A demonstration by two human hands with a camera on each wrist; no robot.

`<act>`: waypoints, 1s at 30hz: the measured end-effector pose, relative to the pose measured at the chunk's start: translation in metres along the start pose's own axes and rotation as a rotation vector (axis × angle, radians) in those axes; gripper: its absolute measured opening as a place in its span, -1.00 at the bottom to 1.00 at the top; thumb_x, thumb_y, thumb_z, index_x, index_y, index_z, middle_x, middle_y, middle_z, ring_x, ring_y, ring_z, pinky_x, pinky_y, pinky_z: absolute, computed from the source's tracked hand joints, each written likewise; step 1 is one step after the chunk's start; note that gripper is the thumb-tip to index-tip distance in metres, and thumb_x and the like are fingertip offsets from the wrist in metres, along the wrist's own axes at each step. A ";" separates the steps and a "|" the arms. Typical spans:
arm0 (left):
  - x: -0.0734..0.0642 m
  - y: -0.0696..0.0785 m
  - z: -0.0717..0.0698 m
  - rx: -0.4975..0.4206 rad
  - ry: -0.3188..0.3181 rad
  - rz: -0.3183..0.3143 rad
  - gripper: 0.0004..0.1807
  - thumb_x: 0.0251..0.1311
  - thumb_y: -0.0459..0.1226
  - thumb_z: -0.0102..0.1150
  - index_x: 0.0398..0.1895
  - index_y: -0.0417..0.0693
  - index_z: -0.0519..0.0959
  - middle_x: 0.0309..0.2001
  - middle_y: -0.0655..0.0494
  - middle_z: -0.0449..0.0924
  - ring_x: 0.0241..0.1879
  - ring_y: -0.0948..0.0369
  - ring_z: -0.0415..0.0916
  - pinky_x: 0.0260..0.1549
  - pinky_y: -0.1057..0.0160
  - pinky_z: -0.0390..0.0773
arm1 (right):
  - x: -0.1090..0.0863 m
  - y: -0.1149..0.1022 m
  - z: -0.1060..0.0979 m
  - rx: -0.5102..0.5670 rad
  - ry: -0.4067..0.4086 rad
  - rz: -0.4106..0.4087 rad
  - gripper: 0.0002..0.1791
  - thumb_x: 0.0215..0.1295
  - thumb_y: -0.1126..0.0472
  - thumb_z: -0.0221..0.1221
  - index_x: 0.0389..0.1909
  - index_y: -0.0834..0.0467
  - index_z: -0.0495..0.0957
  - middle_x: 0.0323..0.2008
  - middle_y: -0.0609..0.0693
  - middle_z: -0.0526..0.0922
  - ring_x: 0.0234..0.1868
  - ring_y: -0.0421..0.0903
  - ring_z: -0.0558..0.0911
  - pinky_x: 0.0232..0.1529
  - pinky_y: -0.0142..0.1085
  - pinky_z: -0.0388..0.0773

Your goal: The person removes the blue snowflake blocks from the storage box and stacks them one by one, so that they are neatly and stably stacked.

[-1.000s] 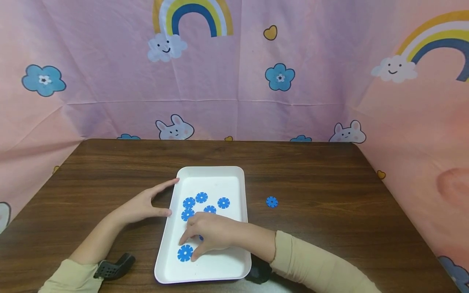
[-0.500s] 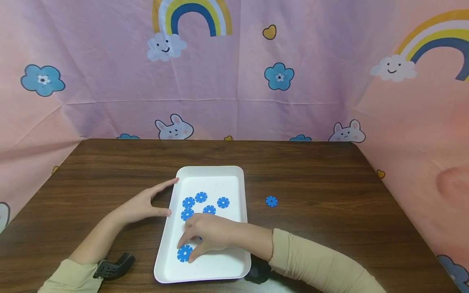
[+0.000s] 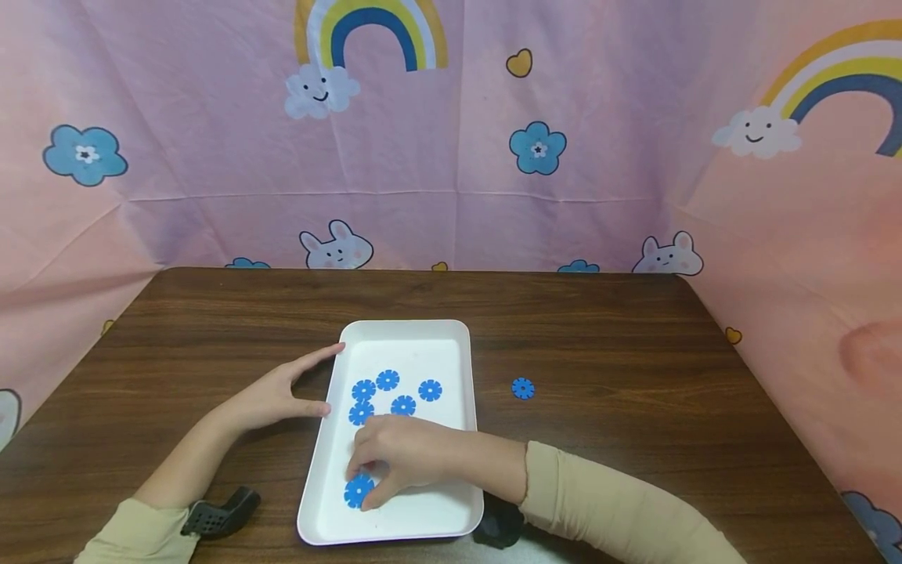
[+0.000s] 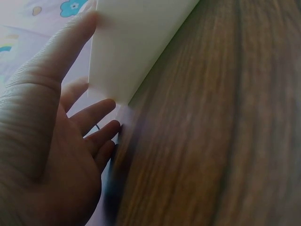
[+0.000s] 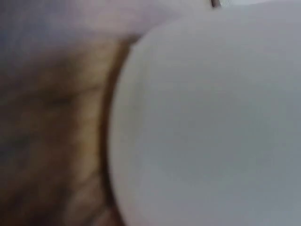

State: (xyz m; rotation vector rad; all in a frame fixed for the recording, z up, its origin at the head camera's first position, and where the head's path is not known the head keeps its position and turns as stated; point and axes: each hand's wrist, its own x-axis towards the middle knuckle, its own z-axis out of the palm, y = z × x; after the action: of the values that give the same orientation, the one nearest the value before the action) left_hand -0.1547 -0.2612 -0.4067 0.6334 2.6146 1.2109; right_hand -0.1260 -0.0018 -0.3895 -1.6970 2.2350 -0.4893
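Note:
My right hand [image 3: 405,450] reaches over the white tray [image 3: 402,525], thumb and finger pinching the edges of a blue slotted snowflake disc [image 3: 359,492] in its near left part. Farther back in the tray lie several more such discs, among them one by the right side [image 3: 430,390] and one just beyond the knuckles [image 3: 403,405]. Against the tray's left rim, my left hand [image 3: 271,398] rests with thumb and fingers straight and spread. In the left wrist view its thumb [image 4: 70,44] touches the tray's outer wall [image 4: 127,42]. The right wrist view is blurred and shows no fingers.
One loose blue disc [image 3: 523,388] lies on the dark wooden table [image 3: 620,376] to the right of the tray. A black wrist device [image 3: 221,513] is on the left forearm. Behind the table hangs a printed pink and purple cloth [image 3: 416,157].
The right thumb and finger have closed in on the near disc, which has shifted slightly right and toward the near edge. The left hand has stayed on the rim.

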 end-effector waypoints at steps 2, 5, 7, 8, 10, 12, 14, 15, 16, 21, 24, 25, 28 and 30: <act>0.000 0.000 0.000 -0.007 0.002 -0.002 -0.09 0.01 -0.08 0.40 0.46 0.11 0.17 0.42 -0.16 0.10 0.37 -0.27 -0.04 0.06 -0.50 0.04 | -0.001 -0.001 -0.001 -0.013 0.015 -0.011 -0.59 0.08 -0.11 0.37 -0.08 0.00 0.69 -0.37 -0.34 0.52 -0.27 -0.44 0.37 -0.24 -0.71 0.27; 0.000 0.000 0.000 -0.013 0.006 -0.008 -0.08 0.01 -0.08 0.40 0.46 0.13 0.17 0.43 -0.15 0.10 0.38 -0.25 -0.04 0.08 -0.49 0.03 | -0.004 -0.003 -0.002 -0.026 0.039 -0.017 -0.58 0.06 -0.12 0.38 -0.10 0.00 0.70 -0.38 -0.33 0.52 -0.27 -0.43 0.37 -0.24 -0.71 0.26; 0.000 -0.001 0.000 -0.011 0.005 -0.007 -0.08 0.01 -0.09 0.40 0.46 0.13 0.17 0.43 -0.15 0.10 0.38 -0.25 -0.04 0.08 -0.48 0.03 | -0.005 -0.004 -0.004 -0.026 0.051 -0.017 -0.58 0.06 -0.13 0.38 -0.11 0.00 0.70 -0.36 -0.33 0.53 -0.26 -0.43 0.38 -0.23 -0.71 0.27; -0.001 -0.001 0.000 -0.009 0.004 -0.007 -0.08 0.01 -0.08 0.40 0.46 0.14 0.17 0.43 -0.15 0.10 0.38 -0.25 -0.04 0.08 -0.48 0.04 | -0.006 -0.005 -0.004 -0.023 0.058 -0.015 -0.58 0.05 -0.13 0.38 -0.11 0.00 0.70 -0.34 -0.32 0.55 -0.25 -0.44 0.39 -0.22 -0.71 0.27; -0.001 -0.001 0.000 -0.006 0.004 -0.007 -0.09 0.01 -0.08 0.40 0.46 0.15 0.17 0.42 -0.15 0.10 0.37 -0.25 -0.03 0.08 -0.48 0.04 | -0.009 -0.006 -0.005 -0.014 0.071 -0.013 -0.58 0.06 -0.13 0.38 -0.11 0.00 0.70 -0.31 -0.32 0.57 -0.23 -0.45 0.39 -0.19 -0.71 0.28; -0.001 -0.001 0.000 -0.002 0.003 -0.007 -0.09 0.01 -0.07 0.40 0.46 0.17 0.17 0.42 -0.15 0.11 0.37 -0.25 -0.03 0.08 -0.48 0.04 | -0.011 -0.007 -0.006 -0.006 0.091 -0.018 -0.59 0.05 -0.12 0.39 -0.12 0.01 0.70 -0.28 -0.30 0.59 -0.21 -0.45 0.40 -0.17 -0.71 0.28; -0.001 -0.001 0.000 -0.003 0.002 -0.008 -0.09 0.02 -0.07 0.40 0.46 0.18 0.17 0.43 -0.15 0.10 0.37 -0.25 -0.03 0.08 -0.48 0.04 | -0.014 -0.009 -0.007 0.009 0.111 -0.016 -0.59 0.06 -0.11 0.39 -0.11 0.02 0.70 -0.26 -0.29 0.61 -0.19 -0.46 0.41 -0.16 -0.71 0.29; -0.001 -0.001 0.000 -0.004 0.002 -0.007 -0.09 0.02 -0.08 0.40 0.46 0.18 0.17 0.43 -0.14 0.10 0.38 -0.25 -0.03 0.08 -0.48 0.03 | -0.015 -0.009 -0.008 0.012 0.123 -0.017 -0.59 0.06 -0.10 0.40 -0.11 0.02 0.70 -0.25 -0.29 0.62 -0.19 -0.46 0.41 -0.16 -0.71 0.29; -0.001 -0.001 0.000 -0.006 0.002 -0.007 -0.09 0.01 -0.08 0.40 0.46 0.18 0.17 0.43 -0.14 0.10 0.38 -0.24 -0.03 0.09 -0.48 0.03 | -0.017 -0.010 -0.009 0.015 0.133 -0.016 -0.59 0.05 -0.09 0.40 -0.11 0.02 0.70 -0.25 -0.28 0.62 -0.18 -0.46 0.42 -0.16 -0.71 0.29; 0.000 -0.001 -0.001 -0.015 0.000 0.000 -0.08 0.01 -0.09 0.41 0.46 0.17 0.17 0.43 -0.12 0.10 0.38 -0.23 -0.04 0.11 -0.47 0.01 | -0.024 -0.011 -0.014 0.002 0.189 -0.013 -0.62 0.05 -0.05 0.41 -0.13 0.02 0.70 -0.26 -0.28 0.62 -0.20 -0.43 0.42 -0.17 -0.70 0.28; 0.000 -0.001 -0.001 -0.015 0.001 0.003 -0.08 0.01 -0.09 0.41 0.46 0.17 0.17 0.43 -0.12 0.10 0.38 -0.23 -0.04 0.11 -0.46 0.01 | -0.029 -0.009 -0.016 -0.019 0.230 -0.018 -0.64 0.04 -0.02 0.43 -0.15 0.03 0.70 -0.28 -0.25 0.61 -0.20 -0.40 0.42 -0.15 -0.70 0.27; 0.000 -0.001 -0.001 -0.017 0.002 0.004 -0.08 0.00 -0.10 0.42 0.46 0.17 0.17 0.43 -0.12 0.11 0.38 -0.23 -0.04 0.11 -0.46 0.01 | -0.031 -0.009 -0.017 -0.023 0.244 -0.018 -0.65 0.03 0.00 0.43 -0.16 0.04 0.70 -0.27 -0.23 0.62 -0.20 -0.39 0.43 -0.14 -0.70 0.27; 0.000 -0.001 -0.001 -0.024 0.003 0.007 -0.08 0.00 -0.10 0.42 0.46 0.16 0.17 0.43 -0.12 0.11 0.38 -0.22 -0.04 0.12 -0.46 0.01 | -0.035 -0.008 -0.020 -0.017 0.277 -0.003 -0.66 0.02 0.02 0.44 -0.18 0.05 0.71 -0.26 -0.20 0.63 -0.17 -0.37 0.44 -0.11 -0.69 0.28; 0.000 -0.001 -0.001 -0.025 0.003 0.008 -0.08 0.00 -0.11 0.42 0.46 0.15 0.17 0.43 -0.12 0.11 0.39 -0.22 -0.04 0.12 -0.46 0.00 | -0.039 -0.008 -0.022 -0.016 0.296 0.007 -0.66 0.01 0.02 0.45 -0.19 0.06 0.71 -0.26 -0.21 0.63 -0.15 -0.36 0.45 -0.09 -0.67 0.30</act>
State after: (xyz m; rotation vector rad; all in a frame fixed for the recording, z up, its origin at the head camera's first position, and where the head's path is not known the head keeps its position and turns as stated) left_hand -0.1556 -0.2628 -0.4069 0.6386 2.5978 1.2463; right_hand -0.1185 0.0358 -0.3653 -1.7188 2.4500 -0.7675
